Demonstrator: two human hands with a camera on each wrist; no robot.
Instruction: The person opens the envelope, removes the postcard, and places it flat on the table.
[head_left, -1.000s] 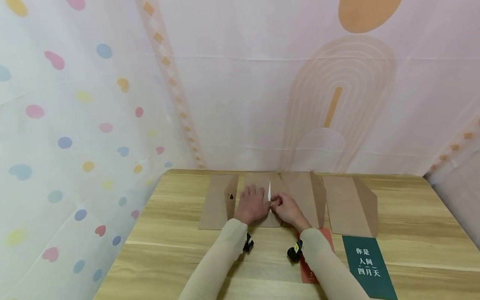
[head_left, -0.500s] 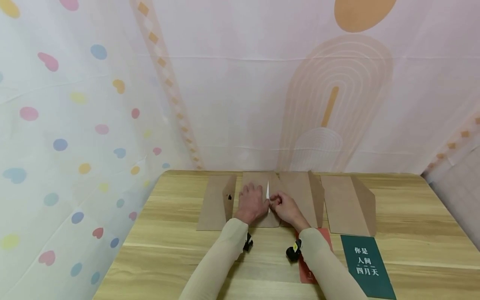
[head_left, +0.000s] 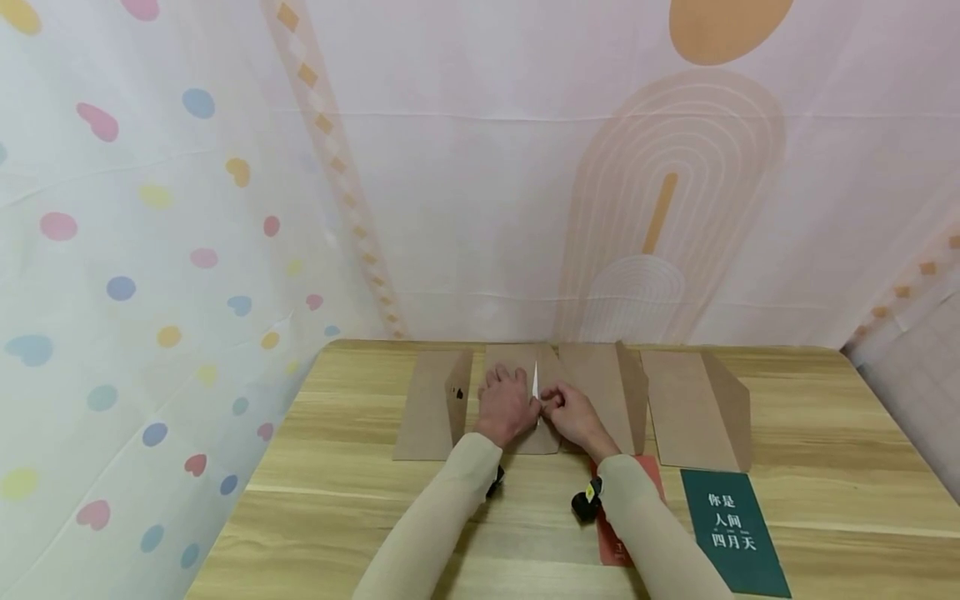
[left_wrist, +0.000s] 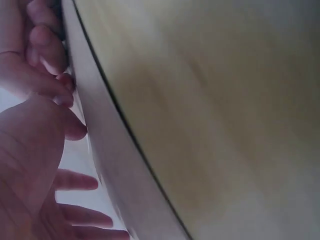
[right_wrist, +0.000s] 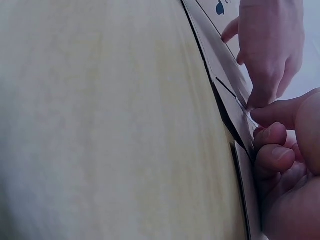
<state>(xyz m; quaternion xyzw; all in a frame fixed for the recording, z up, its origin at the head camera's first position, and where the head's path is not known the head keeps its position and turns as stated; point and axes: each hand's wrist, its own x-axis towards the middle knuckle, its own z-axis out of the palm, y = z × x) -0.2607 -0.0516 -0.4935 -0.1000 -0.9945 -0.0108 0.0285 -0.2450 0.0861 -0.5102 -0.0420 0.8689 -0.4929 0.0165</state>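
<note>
A brown kraft-paper envelope (head_left: pixel 510 353), second from the left in a row, lies flat with its flap toward the right. Along the flap runs a thin white strip (head_left: pixel 536 381). My left hand (head_left: pixel 507 406) rests on the envelope with fingers spread, its thumb beside the strip. In the left wrist view, the fingers of my left hand (left_wrist: pixel 35 160) are extended against the paper. My right hand (head_left: pixel 574 412) pinches the strip's lower end, fingers curled. In the right wrist view, the thumb of my right hand (right_wrist: pixel 300 135) meets the white strip (right_wrist: pixel 242 105).
Another envelope with black marks (head_left: pixel 429 404) lies left, and two more (head_left: pixel 592 371) (head_left: pixel 686 400) lie right. A red card (head_left: pixel 611 542) is partly under my right forearm. A dark green card with white characters (head_left: pixel 738 542) lies beside it on the wooden table (head_left: pixel 832 500).
The left forearm has shifted slightly to the right and the left fingers have bent a little. The right hand stays at the white strip, and the envelopes have not moved.
</note>
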